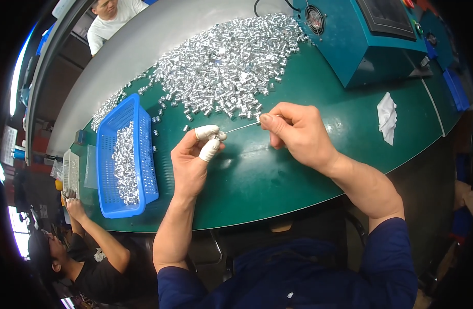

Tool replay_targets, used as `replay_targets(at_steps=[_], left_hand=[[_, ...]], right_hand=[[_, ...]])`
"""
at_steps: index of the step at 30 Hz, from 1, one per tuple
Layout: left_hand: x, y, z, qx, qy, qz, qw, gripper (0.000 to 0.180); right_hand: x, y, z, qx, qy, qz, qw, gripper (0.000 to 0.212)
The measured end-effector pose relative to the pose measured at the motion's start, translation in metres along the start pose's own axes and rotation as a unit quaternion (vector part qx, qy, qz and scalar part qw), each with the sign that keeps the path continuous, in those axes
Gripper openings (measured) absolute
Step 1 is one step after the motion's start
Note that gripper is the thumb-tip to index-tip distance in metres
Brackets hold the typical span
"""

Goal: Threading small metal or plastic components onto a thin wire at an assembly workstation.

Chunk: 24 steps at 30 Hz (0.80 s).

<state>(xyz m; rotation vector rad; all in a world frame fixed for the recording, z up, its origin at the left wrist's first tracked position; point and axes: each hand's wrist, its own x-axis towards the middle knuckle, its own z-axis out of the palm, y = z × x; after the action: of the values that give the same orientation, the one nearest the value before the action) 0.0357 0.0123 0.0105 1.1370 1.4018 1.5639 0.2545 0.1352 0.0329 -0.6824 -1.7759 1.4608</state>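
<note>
My left hand (191, 157) wears white finger cots on thumb and forefinger, and these two are pinched together. What sits between them is too small and covered to make out. A thin, straight metal rod (241, 127) runs from that pinch up to my right hand (298, 131), whose bare thumb and forefinger grip its other end. Both hands are raised over the green table mat, just on the near side of a large heap of small silvery metal parts (221, 67).
Left of my hands stands a blue plastic basket (147, 175) partly filled with similar metal parts. A teal machine (380, 56) with a screen occupies the far right, and a crumpled white cloth (387, 118) lies below it. Two other people are at the table, left and far left.
</note>
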Motion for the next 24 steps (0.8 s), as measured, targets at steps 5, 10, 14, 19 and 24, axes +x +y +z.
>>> replay_targets(at_steps=[5,10,14,19,24], left_hand=[[-0.001,-0.005,-0.001,0.044,0.003,0.031,0.999,0.025],[0.004,-0.006,-0.009,-0.033,-0.025,-0.063,0.997,0.024],[0.001,-0.006,-0.001,0.005,-0.022,-0.045,0.999,0.023],[-0.002,-0.008,0.004,0.113,-0.018,0.054,0.992,0.022],[0.004,-0.007,0.000,0.027,-0.001,-0.062,0.998,0.021]], right_hand=[[0.006,0.009,-0.001,0.090,-0.049,0.166,0.981,0.023],[0.001,0.018,0.005,-0.064,-0.012,-0.161,0.985,0.022],[0.002,0.015,0.003,-0.068,-0.005,-0.167,0.984,0.024],[0.009,0.015,0.003,0.116,-0.034,0.213,0.970,0.028],[0.002,0.016,0.010,0.045,-0.038,0.088,0.994,0.030]])
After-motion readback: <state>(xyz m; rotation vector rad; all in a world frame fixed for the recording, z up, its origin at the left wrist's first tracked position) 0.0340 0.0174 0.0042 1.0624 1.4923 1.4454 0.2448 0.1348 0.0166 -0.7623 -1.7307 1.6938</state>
